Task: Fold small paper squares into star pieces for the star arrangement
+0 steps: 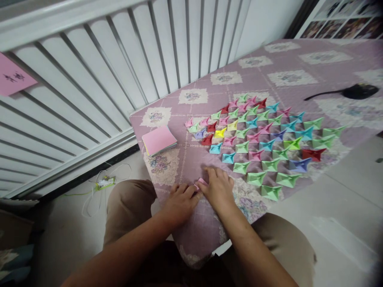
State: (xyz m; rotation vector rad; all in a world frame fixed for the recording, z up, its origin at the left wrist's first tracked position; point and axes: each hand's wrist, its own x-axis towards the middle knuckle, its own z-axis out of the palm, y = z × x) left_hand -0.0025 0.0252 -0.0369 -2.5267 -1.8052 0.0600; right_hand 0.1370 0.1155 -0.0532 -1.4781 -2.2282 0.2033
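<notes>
Both hands rest on the near corner of a table covered in a mauve flowered cloth point(269, 79). My left hand point(180, 201) and my right hand point(219, 187) press together on a small pink paper point(201, 182), of which only a sliver shows between the fingers. The fingers of both hands are curled down onto it. Beyond the hands lie several folded paper pieces point(263, 139) in green, pink, blue, red and yellow, set out in rows. A stack of square paper sheets point(158, 140) with a pink top sheet sits to the left of them.
A white slatted radiator or rail wall point(104, 71) runs along the left. A black object with a long handle point(356, 91) lies at the table's far right. White cable and a small green device point(104, 183) lie on the floor. My knees sit under the table corner.
</notes>
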